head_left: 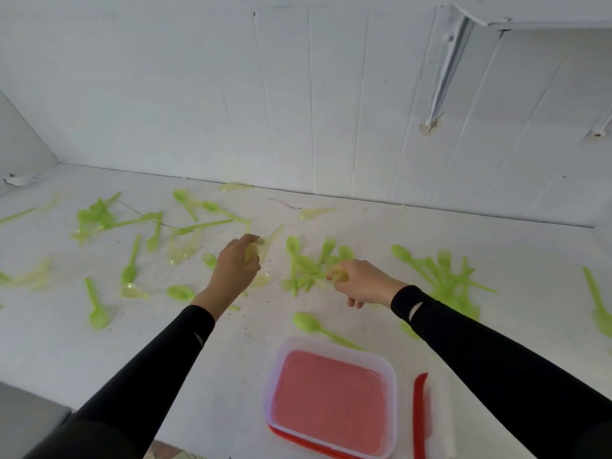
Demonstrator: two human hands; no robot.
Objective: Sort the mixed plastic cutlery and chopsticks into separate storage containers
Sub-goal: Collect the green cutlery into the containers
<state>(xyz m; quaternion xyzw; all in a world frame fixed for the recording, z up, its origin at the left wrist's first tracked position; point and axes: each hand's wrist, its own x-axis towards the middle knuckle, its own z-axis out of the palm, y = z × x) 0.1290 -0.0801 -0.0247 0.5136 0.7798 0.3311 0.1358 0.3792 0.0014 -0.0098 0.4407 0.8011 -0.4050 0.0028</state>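
Green plastic spoons and forks and pale yellow see-through pieces lie scattered over the white table (496,246). My left hand (233,270) is closed around pale yellow cutlery (265,241), whose tip sticks out past my fingers. My right hand (359,281) pinches a pale yellow piece (338,274) at the edge of a green spoon and fork cluster (308,265). A clear storage container (332,397) with a red bottom stands empty near the front, below my right hand. One green spoon (313,324) lies just behind it.
A heap of green cutlery (443,276) lies right of my right hand. More green pieces (99,217) are spread at the far left. A red lid edge (420,415) stands beside the container. The white wall (298,94) closes the back.
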